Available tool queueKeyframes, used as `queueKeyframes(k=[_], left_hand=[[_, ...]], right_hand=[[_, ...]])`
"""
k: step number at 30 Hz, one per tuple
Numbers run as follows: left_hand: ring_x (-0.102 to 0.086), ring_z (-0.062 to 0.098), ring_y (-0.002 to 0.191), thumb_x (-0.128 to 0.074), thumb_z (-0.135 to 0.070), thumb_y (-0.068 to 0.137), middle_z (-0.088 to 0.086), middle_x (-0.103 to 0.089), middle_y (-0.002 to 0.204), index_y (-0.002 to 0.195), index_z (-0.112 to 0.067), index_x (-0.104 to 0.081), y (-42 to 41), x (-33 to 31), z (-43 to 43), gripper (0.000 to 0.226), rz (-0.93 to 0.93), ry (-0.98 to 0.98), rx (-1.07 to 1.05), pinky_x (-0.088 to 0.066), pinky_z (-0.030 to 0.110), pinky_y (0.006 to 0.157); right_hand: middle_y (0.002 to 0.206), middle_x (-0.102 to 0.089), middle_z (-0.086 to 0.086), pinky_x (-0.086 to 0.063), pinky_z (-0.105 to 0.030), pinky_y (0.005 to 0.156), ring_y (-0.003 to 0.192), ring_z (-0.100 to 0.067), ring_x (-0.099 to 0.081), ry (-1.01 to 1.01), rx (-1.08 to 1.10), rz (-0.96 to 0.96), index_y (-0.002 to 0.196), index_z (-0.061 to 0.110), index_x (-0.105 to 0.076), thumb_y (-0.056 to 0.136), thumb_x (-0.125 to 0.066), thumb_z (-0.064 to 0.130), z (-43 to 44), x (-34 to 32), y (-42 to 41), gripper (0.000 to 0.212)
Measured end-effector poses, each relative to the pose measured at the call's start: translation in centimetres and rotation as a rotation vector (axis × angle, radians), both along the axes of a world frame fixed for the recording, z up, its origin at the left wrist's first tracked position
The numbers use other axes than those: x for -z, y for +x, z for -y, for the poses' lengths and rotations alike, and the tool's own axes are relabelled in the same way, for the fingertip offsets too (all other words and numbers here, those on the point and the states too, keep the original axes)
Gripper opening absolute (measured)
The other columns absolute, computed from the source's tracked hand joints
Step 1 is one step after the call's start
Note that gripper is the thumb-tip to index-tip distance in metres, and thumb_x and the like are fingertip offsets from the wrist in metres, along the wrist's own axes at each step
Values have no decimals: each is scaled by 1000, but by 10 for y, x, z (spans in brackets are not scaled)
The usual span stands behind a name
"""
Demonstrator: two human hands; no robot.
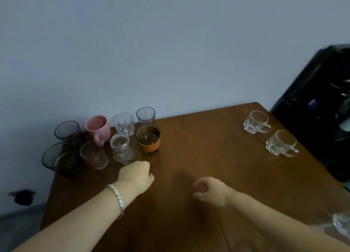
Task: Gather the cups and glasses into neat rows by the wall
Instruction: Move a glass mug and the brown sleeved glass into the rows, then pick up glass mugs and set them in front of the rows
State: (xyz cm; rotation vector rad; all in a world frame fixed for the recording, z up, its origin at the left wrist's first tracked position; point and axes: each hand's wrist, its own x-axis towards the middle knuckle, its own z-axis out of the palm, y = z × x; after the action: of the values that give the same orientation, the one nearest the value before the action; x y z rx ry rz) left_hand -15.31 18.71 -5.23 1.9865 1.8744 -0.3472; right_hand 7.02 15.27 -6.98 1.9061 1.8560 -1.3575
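Count on the table (189, 138): eleven vessels showing. Eight are standing grouped at the far left corner against the wall (170, 43), in two rough rows. Back row: one dark glass (68, 133), one pink mug (98, 129), one cut glass (124, 124), one ribbed glass (146, 116). Front row: a second dark tumbler (56, 158), one reddish glass (93, 154), one clear glass (122, 150), one orange-banded glass (148, 139). Two clear handled cups, the far cup (256, 122) and the near cup (281, 142), are sitting well apart from the group at the table's right edge. One more clear piece (341, 224) is showing blurred at the lower right corner; its type cannot be told.

The left hand (137, 175), wearing a bracelet (116, 196), is curling into a loose fist with nothing visibly in it. The clear glass is standing just beyond its knuckles, near or touching; which, cannot be told. The orange-banded glass is sitting just ahead and right of it.

The right hand (210, 191) is hovering half-curled and empty, fingers apart. The two handled cups are lying well ahead and to its right.

A black object (322, 109) is standing beside the table, right of that hand.
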Motion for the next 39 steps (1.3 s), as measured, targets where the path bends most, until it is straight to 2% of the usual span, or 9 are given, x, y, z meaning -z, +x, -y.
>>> queueKeyframes(k=[4, 10, 13, 16, 19, 25, 30, 35, 39], left_hand=[[-65, 21, 99, -45, -34, 97, 1, -67, 110, 118, -19, -58, 58, -11, 51, 29, 82, -97, 71, -51, 32, 80], [-65, 16, 98, -48, -33, 96, -1, -67, 111, 121, -21, -59, 156, -13, 116, 30, 212, -133, 99, -56, 35, 88], [-64, 15, 99, -49, -34, 95, -2, -67, 112, 121, -22, -58, 200, -17, 144, 30, 255, -108, 76, -55, 30, 85], [-64, 14, 98, -50, -33, 95, -3, -67, 112, 121, -22, -58, 232, -19, 168, 29, 262, -81, 38, -55, 29, 83], [-64, 12, 97, -51, -32, 95, -4, -66, 112, 124, -22, -56, 248, -17, 190, 31, 242, -73, 0, -55, 28, 83], [-60, 13, 108, -56, -38, 91, -1, -48, 139, 140, -24, -39, 269, -9, 229, 54, 218, -93, -84, -55, 26, 85], [-47, 22, 128, -66, -46, 80, 2, -21, 155, 151, -27, -11, 294, 19, 241, 91, 183, -119, -53, -52, 32, 92], [-48, 24, 125, -71, -41, 78, 0, -31, 148, 148, -27, -19, 305, 39, 245, 88, 141, -148, -65, -50, 35, 94], [-54, 19, 119, -74, -38, 75, -3, -39, 143, 145, -27, -26, 291, 42, 246, 86, 245, -103, -176, -52, 32, 92]], right_hand=[[126, -61, -2, -46, -22, 91, 112, -16, -59, 49, -85, 75, 131, 19, -52, 93, -56, 29, 67, -21, 72, 39], [121, -62, 1, -51, -27, 92, 107, -15, -61, 183, -30, 195, 124, 23, -58, 90, -59, 28, 130, -42, 192, 34], [134, -50, -4, -45, -30, 100, 117, -20, -54, 253, 71, 264, 132, 21, -51, 88, -63, 30, 144, -40, 249, 47], [142, -34, -10, -44, -39, 103, 123, -31, -49, 126, 222, 257, 146, 28, -26, 81, -68, 42, 151, -23, 283, 79], [144, -29, -12, -43, -45, 104, 128, -36, -43, 12, 158, 243, 147, 35, -13, 72, -75, 42, 157, 3, 292, 97], [131, -36, -9, -52, -39, 88, 107, -35, -59, 151, 306, 205, 137, 34, -30, 79, -68, 35, 169, 26, 296, 69], [128, -40, -8, -49, -34, 76, 101, -33, -62, 230, 319, 133, 138, 32, -32, 76, -72, 31, 166, 7, 310, 73], [136, -41, -2, -42, -28, 72, 109, -27, -58, 361, 253, 83, 139, 27, -29, 68, -78, 28, 166, -34, 312, 86], [133, -41, 1, -46, -28, 76, 109, -24, -56, 423, 187, 24, 136, 32, -32, 65, -80, 31, 164, -52, 292, 85]])
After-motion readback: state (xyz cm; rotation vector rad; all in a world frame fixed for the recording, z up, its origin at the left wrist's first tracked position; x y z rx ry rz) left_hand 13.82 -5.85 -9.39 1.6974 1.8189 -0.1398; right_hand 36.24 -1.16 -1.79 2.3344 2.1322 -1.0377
